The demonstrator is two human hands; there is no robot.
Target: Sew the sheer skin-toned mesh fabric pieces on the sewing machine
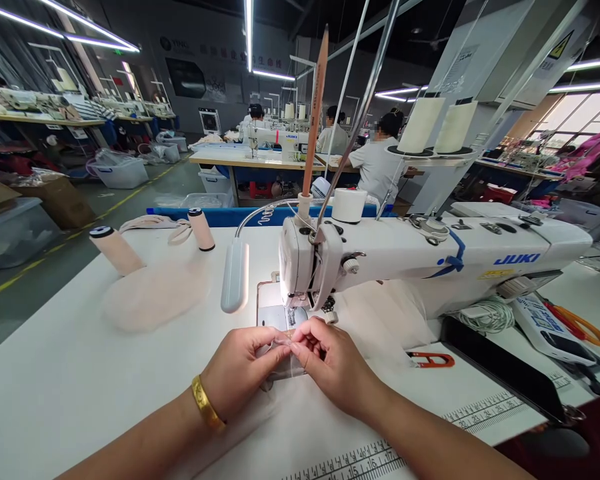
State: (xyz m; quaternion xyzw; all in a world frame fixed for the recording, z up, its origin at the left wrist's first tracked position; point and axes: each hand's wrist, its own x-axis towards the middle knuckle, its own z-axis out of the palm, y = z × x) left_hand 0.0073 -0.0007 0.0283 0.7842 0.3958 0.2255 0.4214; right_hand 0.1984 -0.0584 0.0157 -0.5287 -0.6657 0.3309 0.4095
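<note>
My left hand (245,363), with a gold bangle at the wrist, pinches the edge of a thin, sheer pale fabric (293,365). From the other side my right hand (325,357) pinches the same fabric, its fingertips almost touching the left ones. Both hands are just in front of the needle and presser foot (293,315) of a white sewing machine (380,257). More sheer fabric (385,310) lies under the machine's arm to the right. Exactly how the edges lie between my fingertips is too small to make out.
Pale sheer pieces (155,297) and two thread cones (201,230) lie at the left. A lamp (235,277) hangs beside the needle. Orange thread snips (433,361), a black tray (500,367), a control box (555,330) and orange-handled scissors (583,323) are at right. People sit at machines beyond.
</note>
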